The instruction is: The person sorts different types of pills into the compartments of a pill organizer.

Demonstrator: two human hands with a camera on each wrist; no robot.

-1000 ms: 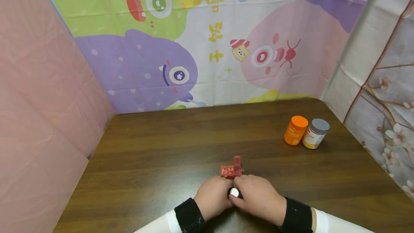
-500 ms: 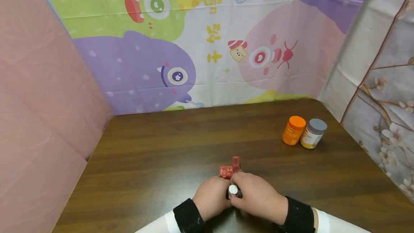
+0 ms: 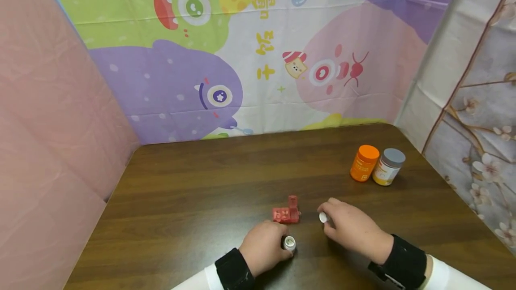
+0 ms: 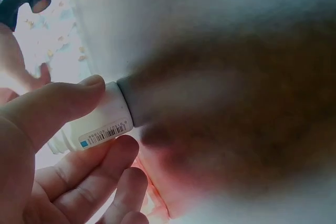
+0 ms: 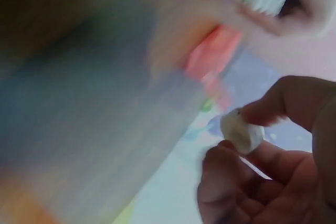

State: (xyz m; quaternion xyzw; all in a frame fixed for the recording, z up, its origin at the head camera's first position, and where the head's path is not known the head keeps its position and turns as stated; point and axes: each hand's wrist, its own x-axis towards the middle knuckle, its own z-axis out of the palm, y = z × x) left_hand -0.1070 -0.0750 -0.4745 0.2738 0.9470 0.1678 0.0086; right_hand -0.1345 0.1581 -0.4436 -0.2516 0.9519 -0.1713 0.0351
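Observation:
My left hand [image 3: 264, 245] grips a small white bottle [image 4: 100, 119] between thumb and fingers. The bottle stands uncapped, and its round mouth faces up in the head view. A barcode label shows on its side in the left wrist view. Off to the right, my right hand [image 3: 354, 229] pinches a small white cap [image 5: 241, 131] between thumb and fingertips, apart from the bottle. Just beyond the left hand lies a red pill box [image 3: 285, 215] with several compartments; one lid at its right end stands raised.
An orange bottle [image 3: 364, 163] and a white jar with a grey lid [image 3: 389, 167] stand side by side at the back right of the brown wooden table [image 3: 193, 191]. A printed cloth [image 3: 266, 111] hangs along the far edge.
The right hand has moved away from the bottle to the right, taking the white cap off with it. The left hand stays in place holding the bottle, whose mouth now shows.

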